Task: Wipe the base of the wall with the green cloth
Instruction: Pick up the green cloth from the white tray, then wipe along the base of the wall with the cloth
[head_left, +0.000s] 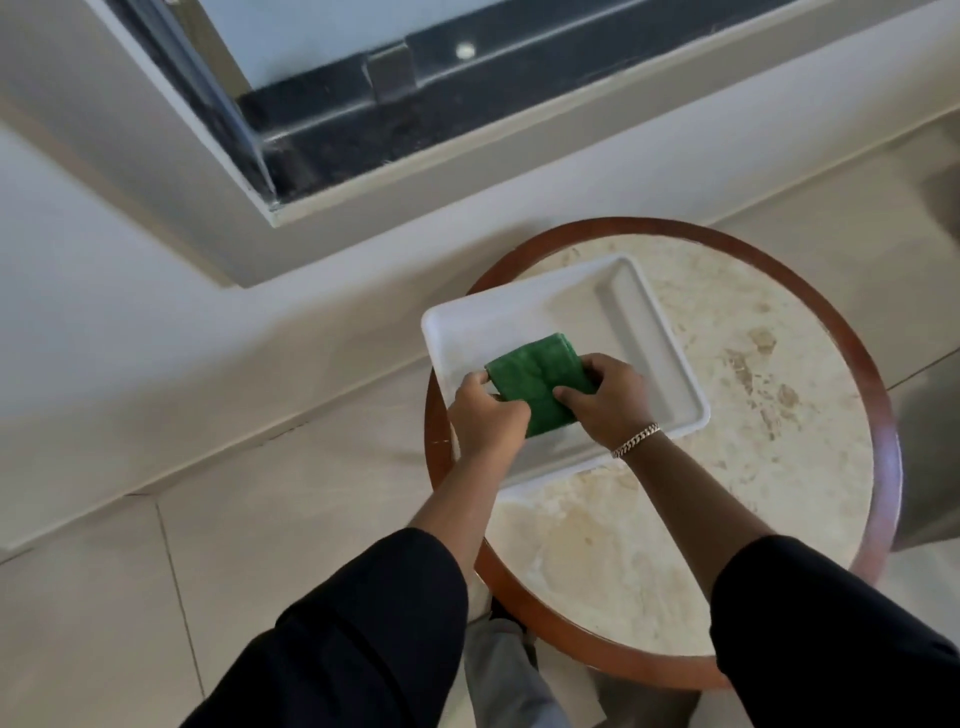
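A folded green cloth (535, 371) lies over a white rectangular tray (524, 306) on a round marble-topped table. My left hand (480, 415) grips the cloth's near left edge. My right hand (608, 400), with a chain bracelet on the wrist, holds its right side, thumb on top. The base of the wall (234, 415) runs diagonally from the lower left to the upper right, just behind the table, where the pale wall meets the tiled floor.
The round table (878, 415) has a dark wooden rim and stands close to the wall. A window with a dark frame (363, 119) sits above in the wall. Beige floor tiles (104, 623) spread to the left. A grey trouser leg (498, 670) shows below.
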